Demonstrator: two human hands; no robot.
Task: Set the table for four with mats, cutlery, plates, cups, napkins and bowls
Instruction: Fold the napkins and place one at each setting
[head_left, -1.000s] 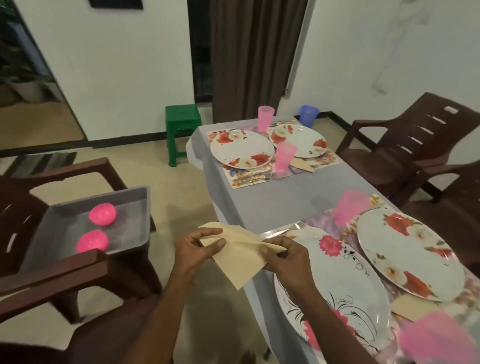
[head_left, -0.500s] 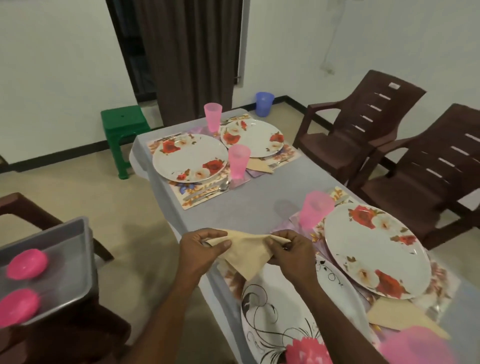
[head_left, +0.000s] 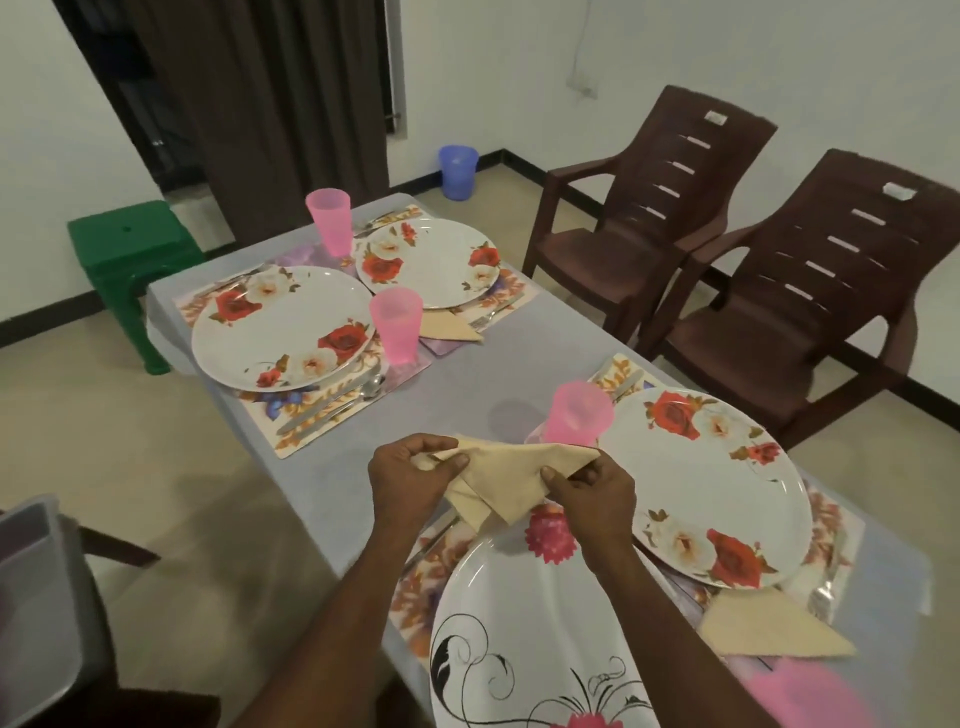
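A beige napkin (head_left: 506, 475) hangs folded between my two hands over the near left place setting. My left hand (head_left: 413, 475) pinches its left corner and my right hand (head_left: 592, 491) pinches its right corner. Under them lies a white plate (head_left: 519, 623) with a pink flower, on a floral mat (head_left: 421, 587). A pink cup (head_left: 579, 413) stands just beyond the napkin. To the right lies a rose plate (head_left: 727, 499) with a folded napkin (head_left: 769, 626) beside it. Two far settings hold rose plates (head_left: 283, 327), pink cups (head_left: 396, 325), cutlery (head_left: 332, 405) and one napkin (head_left: 447, 327).
The table wears a grey cloth (head_left: 498, 358). Two brown chairs (head_left: 810, 291) stand at the right. A grey tray (head_left: 36, 608) sits on a chair at the left edge. A green stool (head_left: 130, 254) and a blue bin (head_left: 458, 171) stand on the floor beyond.
My view has swung right, so the tray with pink bowls slid mostly out of frame. My hands carried the napkin over the table and drew it out into a flatter fold.
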